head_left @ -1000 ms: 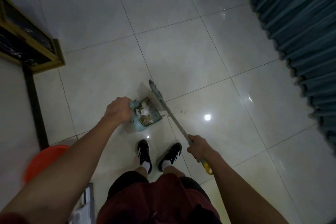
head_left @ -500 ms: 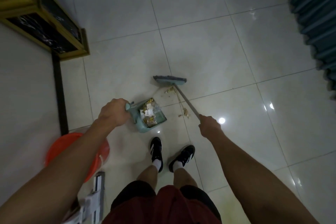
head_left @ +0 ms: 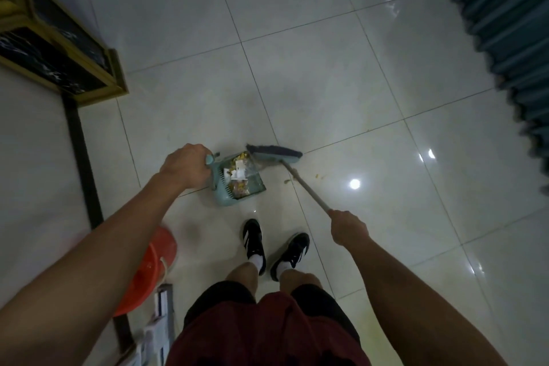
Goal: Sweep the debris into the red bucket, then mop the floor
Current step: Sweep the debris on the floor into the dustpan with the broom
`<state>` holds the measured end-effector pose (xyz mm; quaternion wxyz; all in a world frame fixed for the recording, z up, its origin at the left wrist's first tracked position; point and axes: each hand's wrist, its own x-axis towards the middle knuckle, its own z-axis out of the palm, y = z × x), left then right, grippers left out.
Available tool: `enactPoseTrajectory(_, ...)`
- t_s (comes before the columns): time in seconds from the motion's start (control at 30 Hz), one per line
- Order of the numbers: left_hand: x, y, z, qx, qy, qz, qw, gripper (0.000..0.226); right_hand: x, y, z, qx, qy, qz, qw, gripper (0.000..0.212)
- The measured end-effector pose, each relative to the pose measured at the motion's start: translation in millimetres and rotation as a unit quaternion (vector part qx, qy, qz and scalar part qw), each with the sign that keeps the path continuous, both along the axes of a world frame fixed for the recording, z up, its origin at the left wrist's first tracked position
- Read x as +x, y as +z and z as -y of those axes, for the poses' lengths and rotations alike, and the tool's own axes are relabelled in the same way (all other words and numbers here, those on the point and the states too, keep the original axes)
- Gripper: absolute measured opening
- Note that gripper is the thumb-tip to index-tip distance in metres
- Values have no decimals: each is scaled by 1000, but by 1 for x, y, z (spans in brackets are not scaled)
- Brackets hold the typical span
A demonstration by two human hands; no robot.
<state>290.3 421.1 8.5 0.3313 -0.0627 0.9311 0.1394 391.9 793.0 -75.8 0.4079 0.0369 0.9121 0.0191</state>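
On the tiled floor, left hand (head_left: 185,165) grips the full dustpan (head_left: 240,180); right hand (head_left: 349,227) is closed around the broom (head_left: 274,154) handle. Risks: tilting the pan could spill its load, and scraps (head_left: 319,177) beside the handle may get missed.

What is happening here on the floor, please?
A person is sweeping. The left hand holds the light blue plastic dustpan, already filled with paper scraps and crumbs. The right hand grips the metal-handled broom, its head at the pan's mouth. A few yellowish crumbs remain on the glossy white tiles. The red plastic bucket waits by the person's left side.
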Motion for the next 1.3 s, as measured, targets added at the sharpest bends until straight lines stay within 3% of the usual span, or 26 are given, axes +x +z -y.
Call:
enactPoseTrajectory(0.47, 22, 1, -71, -43, -52, -25, 997, 16, 92, 22, -91, -37, -123, 12, 992, 49)
enactPoseTrajectory(0.77, 40, -6, -84, -55, -68, -34, 996, 14, 99, 15, -100, -43, -236, 6, 971, 48)
enactPoseTrajectory(1.07, 37, -18, -51, -31, -33, -26, 999, 12, 105, 1, -33, -93, -316, 44, 943, 38)
enactPoseTrajectory(1.3, 48, -23, -22, -7, -18, -15, 1000, 11, 105, 2, 38, -156, -285, 106, 940, 31)
